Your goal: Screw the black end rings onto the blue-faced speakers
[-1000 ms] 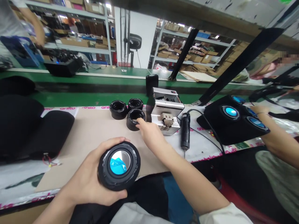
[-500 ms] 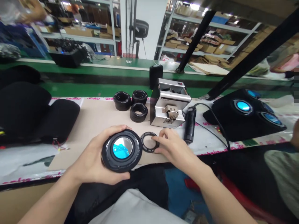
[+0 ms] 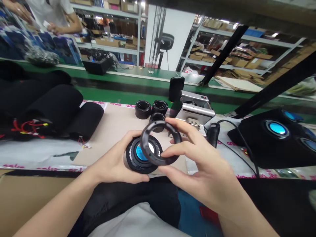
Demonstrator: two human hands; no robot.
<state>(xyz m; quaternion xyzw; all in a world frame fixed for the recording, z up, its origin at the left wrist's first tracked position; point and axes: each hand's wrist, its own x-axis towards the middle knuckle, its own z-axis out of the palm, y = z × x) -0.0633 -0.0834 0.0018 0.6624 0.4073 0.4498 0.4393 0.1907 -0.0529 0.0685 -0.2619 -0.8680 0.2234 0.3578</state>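
My left hand (image 3: pixel 116 158) is wrapped round a black cylindrical speaker (image 3: pixel 132 161), whose round end with a shiny blue-and-silver centre faces up toward me. Between the thumb and fingers of my right hand (image 3: pixel 195 154) is a black ring (image 3: pixel 145 141), raised and tilted. The ring overlaps the right part of the speaker's face in the view; whether the two touch I cannot tell. Just beyond them, several black ring-shaped collars (image 3: pixel 142 109) stand on the cardboard sheet (image 3: pixel 113 121), one partly hidden by the ring.
A silver machine (image 3: pixel 196 105) stands behind my right hand, with a black electric screwdriver (image 3: pixel 212 135) and its cable beside it. Black cylinders with wires (image 3: pixel 54 105) lie at left. A black housing with blue-centred speakers (image 3: pixel 274 141) sits at right. A person (image 3: pixel 56 16) works across the bench.
My right hand has lifted the black ring off the cardboard and brought it over the speaker. My left hand still holds the speaker. The camera view has shifted left.
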